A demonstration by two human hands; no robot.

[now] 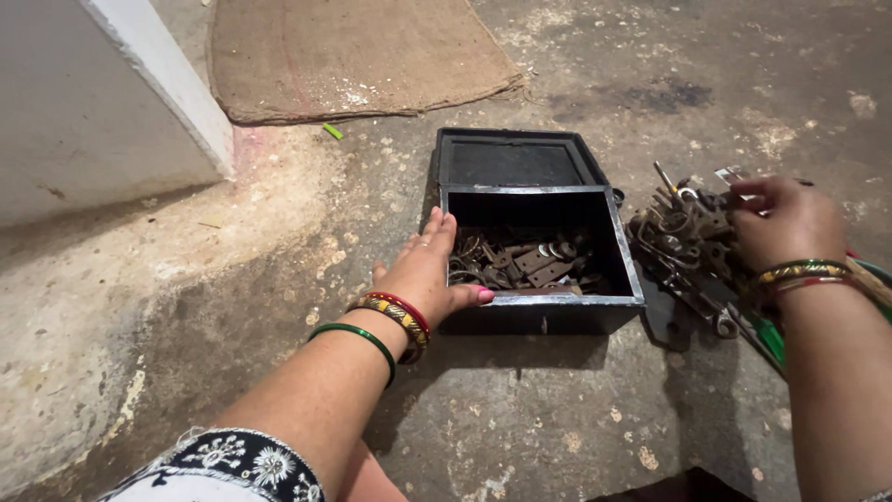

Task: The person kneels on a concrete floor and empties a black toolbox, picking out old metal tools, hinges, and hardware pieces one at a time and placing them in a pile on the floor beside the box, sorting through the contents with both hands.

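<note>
Left hand (429, 272) lies flat, fingers apart, against the open black metal box (539, 302) on the concrete floor (520, 418), steadying it; right hand (785, 221) closes on rusty hardware (683, 244) heaped beside it.

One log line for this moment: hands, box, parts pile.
left hand: resting on box left wall | right hand: on rusty parts pile | box: lid open, metal bits inside

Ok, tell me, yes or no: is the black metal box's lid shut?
No, the black metal box has its lid folded back on the floor, showing rusty metal parts inside.
</note>
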